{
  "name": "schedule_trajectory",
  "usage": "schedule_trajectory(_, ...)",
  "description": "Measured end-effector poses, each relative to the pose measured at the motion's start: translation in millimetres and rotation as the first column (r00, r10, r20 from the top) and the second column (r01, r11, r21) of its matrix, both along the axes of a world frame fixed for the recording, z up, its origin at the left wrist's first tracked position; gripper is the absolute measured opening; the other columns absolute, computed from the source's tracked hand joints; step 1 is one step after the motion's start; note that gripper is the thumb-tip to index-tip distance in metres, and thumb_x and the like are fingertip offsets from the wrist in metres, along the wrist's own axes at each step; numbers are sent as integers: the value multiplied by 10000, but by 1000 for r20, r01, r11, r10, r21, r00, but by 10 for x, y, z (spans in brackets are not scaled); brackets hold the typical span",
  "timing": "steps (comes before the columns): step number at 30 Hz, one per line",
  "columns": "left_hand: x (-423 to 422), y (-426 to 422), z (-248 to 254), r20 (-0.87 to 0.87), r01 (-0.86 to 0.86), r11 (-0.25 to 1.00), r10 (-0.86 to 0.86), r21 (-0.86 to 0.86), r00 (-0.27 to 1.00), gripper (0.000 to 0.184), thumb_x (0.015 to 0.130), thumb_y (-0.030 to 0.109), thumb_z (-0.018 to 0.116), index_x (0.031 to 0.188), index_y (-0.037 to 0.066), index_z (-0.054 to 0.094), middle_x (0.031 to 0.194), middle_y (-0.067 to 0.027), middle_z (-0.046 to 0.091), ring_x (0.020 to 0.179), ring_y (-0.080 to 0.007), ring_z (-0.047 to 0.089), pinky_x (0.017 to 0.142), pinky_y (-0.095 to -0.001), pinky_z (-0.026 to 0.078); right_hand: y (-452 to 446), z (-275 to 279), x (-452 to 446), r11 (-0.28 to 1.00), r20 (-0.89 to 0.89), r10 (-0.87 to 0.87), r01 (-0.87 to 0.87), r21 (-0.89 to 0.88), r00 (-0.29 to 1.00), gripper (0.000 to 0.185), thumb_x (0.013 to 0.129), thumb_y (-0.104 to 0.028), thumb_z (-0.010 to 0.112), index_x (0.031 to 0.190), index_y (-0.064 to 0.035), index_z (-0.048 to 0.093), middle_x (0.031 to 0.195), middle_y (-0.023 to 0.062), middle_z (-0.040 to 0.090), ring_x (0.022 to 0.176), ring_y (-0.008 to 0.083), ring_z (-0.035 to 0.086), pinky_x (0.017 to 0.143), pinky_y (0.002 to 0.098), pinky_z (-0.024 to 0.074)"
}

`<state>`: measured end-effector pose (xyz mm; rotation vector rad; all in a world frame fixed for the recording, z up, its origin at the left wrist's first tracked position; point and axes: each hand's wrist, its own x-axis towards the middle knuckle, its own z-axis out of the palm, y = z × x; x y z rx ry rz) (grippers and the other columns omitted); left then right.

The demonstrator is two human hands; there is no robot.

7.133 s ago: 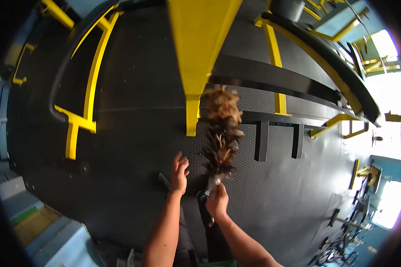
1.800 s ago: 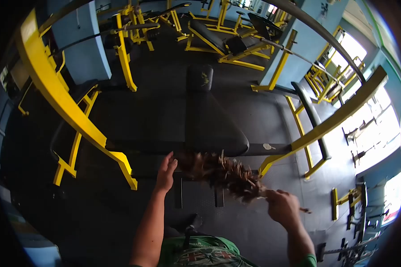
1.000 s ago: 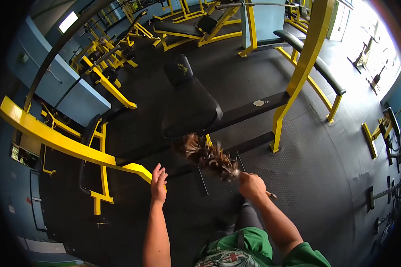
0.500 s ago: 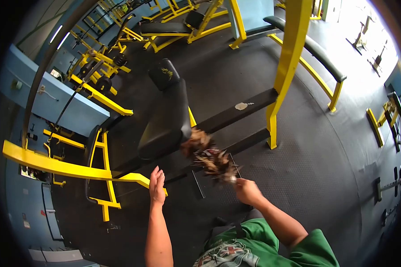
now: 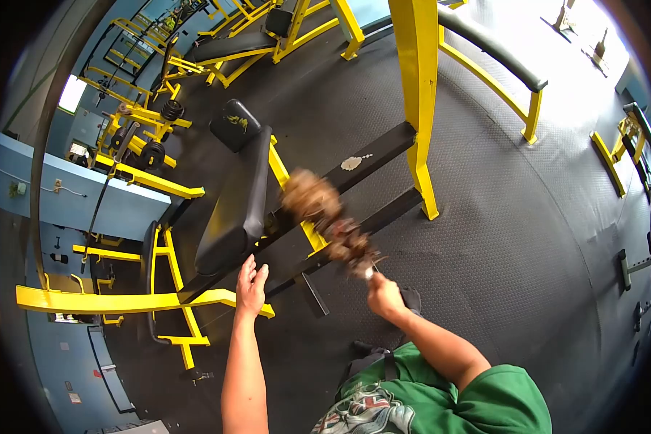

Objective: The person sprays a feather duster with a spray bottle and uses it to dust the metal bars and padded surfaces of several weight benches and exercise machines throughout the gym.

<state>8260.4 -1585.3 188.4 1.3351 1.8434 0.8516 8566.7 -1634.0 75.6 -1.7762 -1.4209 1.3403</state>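
Observation:
My right hand [image 5: 386, 297] is closed around the handle of a feather duster [image 5: 340, 235]. Its brown feathers are blurred and lie over the black beam and yellow support beside a padded bench. My left hand [image 5: 251, 286] has its fingers stretched out, at the near edge of the black bench pad [image 5: 231, 206]; whether the fingertips touch it I cannot tell. The pad's side edge faces me, and a smaller black pad [image 5: 235, 124] with a yellow mark adjoins its far end.
A yellow upright [image 5: 417, 94] rises beyond the duster from black crossbeams [image 5: 372, 160]. A curved yellow bar [image 5: 130, 300] runs across the left. Other gym machines [image 5: 231, 47] stand at the back, and a long padded bench [image 5: 495, 50] at the upper right. Black rubber floor [image 5: 499, 260] lies below.
The bench pad looks more tilted, with more of its side and support showing. My left hand appears closer to its edge. The duster has swept off the pad's corner; the whole view has shifted.

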Motion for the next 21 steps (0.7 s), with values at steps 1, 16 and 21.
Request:
schedule_trajectory(1, 45, 19, 19, -6, -4, 1000, 4, -2, 1000, 625, 908, 335, 613, 1374, -17, 391, 1376, -261, 420, 1282, -330, 428, 1046, -386, 365, 48, 70, 78, 994, -63, -98, 101, 37, 993, 132, 903, -146, 488, 942, -32, 544, 856, 282, 628, 835, 478, 599, 711, 540, 491)
schedule_trajectory(16, 760, 377, -155, -233, 187, 982, -187, -24, 954, 669, 884, 398, 596, 1377, -11, 404, 1392, -262, 406, 1288, -361, 411, 1070, -402, 331, 84, -219, 378, 980, -1, -139, 137, 143, 990, 101, 887, -94, 503, 963, -29, 520, 830, 274, 603, 814, 489, 577, 693, 530, 461)
schedule_trajectory(21, 960, 686, -229, -487, 375, 917, -391, -136, 781, 762, 857, 431, 601, 1421, -4, 332, 1438, -298, 323, 1334, -409, 333, 1101, -425, 277, 280, -133, 482, 985, 3, -126, 125, 121, 992, 150, 887, -108, 509, 992, -29, 582, 841, 261, 627, 830, 448, 610, 720, 508, 484)
